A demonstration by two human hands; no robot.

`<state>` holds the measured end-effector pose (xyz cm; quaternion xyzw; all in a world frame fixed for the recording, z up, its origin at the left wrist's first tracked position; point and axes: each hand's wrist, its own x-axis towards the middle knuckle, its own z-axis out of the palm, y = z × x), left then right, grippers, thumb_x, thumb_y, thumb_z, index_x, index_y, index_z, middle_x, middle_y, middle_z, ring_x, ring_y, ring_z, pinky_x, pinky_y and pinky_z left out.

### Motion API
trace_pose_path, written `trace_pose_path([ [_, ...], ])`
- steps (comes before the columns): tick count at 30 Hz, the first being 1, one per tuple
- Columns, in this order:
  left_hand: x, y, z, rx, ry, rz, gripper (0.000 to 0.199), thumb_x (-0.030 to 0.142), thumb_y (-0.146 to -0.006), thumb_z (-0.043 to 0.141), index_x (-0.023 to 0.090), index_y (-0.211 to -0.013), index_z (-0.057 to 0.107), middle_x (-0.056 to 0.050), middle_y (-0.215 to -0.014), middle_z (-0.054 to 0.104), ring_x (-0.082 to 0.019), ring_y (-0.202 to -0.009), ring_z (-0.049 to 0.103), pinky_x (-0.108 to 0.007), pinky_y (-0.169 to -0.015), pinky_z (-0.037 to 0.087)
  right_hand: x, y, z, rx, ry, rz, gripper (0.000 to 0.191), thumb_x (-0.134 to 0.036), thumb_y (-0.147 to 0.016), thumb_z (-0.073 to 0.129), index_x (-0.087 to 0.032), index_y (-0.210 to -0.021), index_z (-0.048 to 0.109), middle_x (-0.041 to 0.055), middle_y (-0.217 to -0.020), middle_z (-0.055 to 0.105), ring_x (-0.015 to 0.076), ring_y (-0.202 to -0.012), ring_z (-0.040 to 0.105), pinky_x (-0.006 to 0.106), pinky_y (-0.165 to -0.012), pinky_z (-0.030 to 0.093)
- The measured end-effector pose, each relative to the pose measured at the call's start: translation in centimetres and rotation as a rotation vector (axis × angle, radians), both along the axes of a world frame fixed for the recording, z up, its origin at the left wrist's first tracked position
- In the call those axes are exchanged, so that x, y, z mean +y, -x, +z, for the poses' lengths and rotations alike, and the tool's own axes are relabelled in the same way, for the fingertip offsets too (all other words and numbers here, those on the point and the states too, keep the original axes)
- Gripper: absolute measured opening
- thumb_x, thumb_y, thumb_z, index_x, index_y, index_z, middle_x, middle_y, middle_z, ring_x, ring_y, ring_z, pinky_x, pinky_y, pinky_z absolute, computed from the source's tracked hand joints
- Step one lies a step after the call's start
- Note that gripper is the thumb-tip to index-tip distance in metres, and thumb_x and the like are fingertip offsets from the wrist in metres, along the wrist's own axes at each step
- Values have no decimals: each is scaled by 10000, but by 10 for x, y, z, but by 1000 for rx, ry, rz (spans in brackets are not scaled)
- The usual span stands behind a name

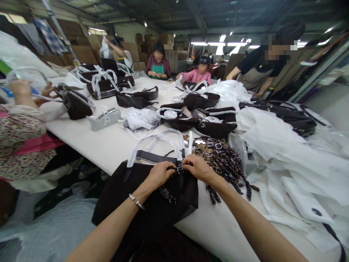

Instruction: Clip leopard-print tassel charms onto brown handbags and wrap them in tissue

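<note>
A dark brown handbag [122, 196] lies tilted before me at the table edge, its two handles [166, 140] wrapped in white film. My left hand [162, 174] is closed in a pinch beside the foot of the right handle. From there a dark beaded bag charm [168, 194] hangs over the bag's front. Opposite it, my right hand [196, 167] pinches the charm's metal ring end, close to the strap; the fingertips partly hide the small parts. Just beyond my right hand lies a pile of similar charms [222, 156] with metal rings and leopard-print pieces.
More dark bags [200, 123] cover the table's middle. A grey tape dispenser [105, 119] and a plastic-wrapped bundle [141, 118] stand farther left. White paper sheets [294, 160] heap up at right, with a white device [307, 200] among them. Several co-workers sit or stand around the table.
</note>
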<state>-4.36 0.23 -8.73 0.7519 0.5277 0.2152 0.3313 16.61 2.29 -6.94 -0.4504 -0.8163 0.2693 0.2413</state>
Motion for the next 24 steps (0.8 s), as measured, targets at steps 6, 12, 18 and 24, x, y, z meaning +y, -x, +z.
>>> trace_pose_path([
  [6,7,0,-3,-86,-19,-22,192,175,-818,564,222,-916,723,-4,-927,724,-183,-905,644,-270,-854,455,8,6,2,-192,-78,37,167,-112,-877,581,-209,-857,716,25,-856,659,151,-823,603,238,-761,414],
  [12,-1,4,-10,-101,-188,-32,181,156,-838,565,237,-906,712,-12,-916,688,-193,-915,606,-305,-872,439,11,13,3,-315,-130,34,208,-162,-930,511,-232,-910,706,31,-890,639,152,-810,587,235,-698,375],
  [18,0,2,-11,-207,-142,20,147,149,-827,589,217,-898,698,-11,-913,695,-183,-905,624,-295,-866,443,12,17,3,-360,-125,63,231,-155,-928,489,-249,-933,700,22,-908,640,156,-809,580,243,-688,360],
  [24,6,3,-7,-322,-22,50,108,193,-805,616,200,-877,696,1,-884,711,-177,-874,644,-273,-851,445,14,21,1,-338,-115,22,201,-157,-913,523,-244,-912,705,23,-895,652,159,-810,592,245,-699,378],
])
